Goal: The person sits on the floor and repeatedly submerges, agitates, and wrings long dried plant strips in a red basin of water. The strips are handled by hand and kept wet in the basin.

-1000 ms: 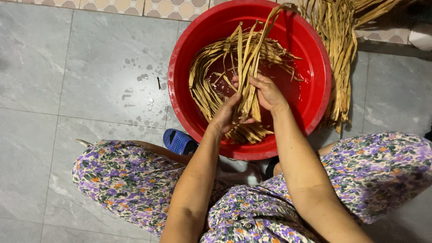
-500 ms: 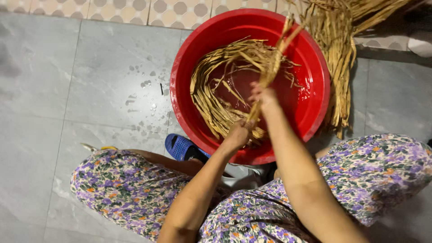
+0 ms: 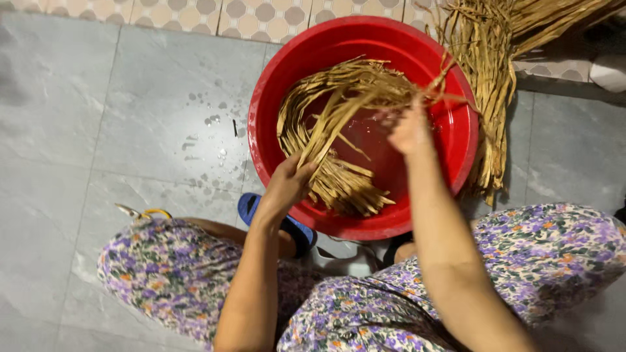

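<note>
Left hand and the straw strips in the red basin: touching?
Touching. The head view shows the left hand closed around the straw strips over the red basin, strips passing between fingers.

The basin (image 3: 261, 117) sits on the floor (image 3: 117, 130) in front of the person's knees, with fibre strips (image 3: 339, 117) lying in it. A second bundle of strips (image 3: 486, 78) lies on the floor just right of the basin. A sandal (image 3: 251, 207) is below its near-left rim.
</note>
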`<move>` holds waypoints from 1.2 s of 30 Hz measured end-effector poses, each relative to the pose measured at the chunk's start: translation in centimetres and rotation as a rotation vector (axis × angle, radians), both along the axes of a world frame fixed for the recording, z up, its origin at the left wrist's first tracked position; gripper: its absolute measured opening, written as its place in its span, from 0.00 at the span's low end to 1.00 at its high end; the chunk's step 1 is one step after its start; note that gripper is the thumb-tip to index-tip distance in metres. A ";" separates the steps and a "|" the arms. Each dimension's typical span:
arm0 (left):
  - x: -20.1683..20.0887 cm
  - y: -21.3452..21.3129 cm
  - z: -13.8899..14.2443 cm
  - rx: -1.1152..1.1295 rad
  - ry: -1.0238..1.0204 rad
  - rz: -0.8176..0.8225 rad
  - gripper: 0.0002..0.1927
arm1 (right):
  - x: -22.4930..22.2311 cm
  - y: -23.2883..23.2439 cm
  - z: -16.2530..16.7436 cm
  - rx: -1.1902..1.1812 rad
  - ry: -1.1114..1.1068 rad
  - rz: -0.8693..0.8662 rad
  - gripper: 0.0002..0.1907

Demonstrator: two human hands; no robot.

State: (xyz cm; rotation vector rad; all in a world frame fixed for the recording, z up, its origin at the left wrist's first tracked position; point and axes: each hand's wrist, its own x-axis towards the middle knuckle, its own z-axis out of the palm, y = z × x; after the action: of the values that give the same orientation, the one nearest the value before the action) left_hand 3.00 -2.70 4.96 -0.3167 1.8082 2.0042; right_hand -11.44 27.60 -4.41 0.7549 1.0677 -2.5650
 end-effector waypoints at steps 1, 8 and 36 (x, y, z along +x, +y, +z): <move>-0.5 0.6 -2.0 -0.024 -0.014 0.026 0.12 | 0.9 -2.7 0.5 -0.013 0.064 0.113 0.32; 0.1 7.3 -8.7 -0.182 -0.117 0.023 0.17 | 5.5 -13.4 -2.4 0.305 -0.093 0.327 0.14; 2.2 7.6 -6.3 -0.423 -0.235 -0.249 0.26 | 4.1 -11.1 -4.7 0.462 -0.091 0.319 0.14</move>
State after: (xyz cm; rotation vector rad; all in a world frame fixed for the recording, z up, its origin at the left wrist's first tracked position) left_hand 5.23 4.94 -1.35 -0.4090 1.9931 1.3507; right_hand -7.33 16.48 -9.13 0.7211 1.6283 -2.0220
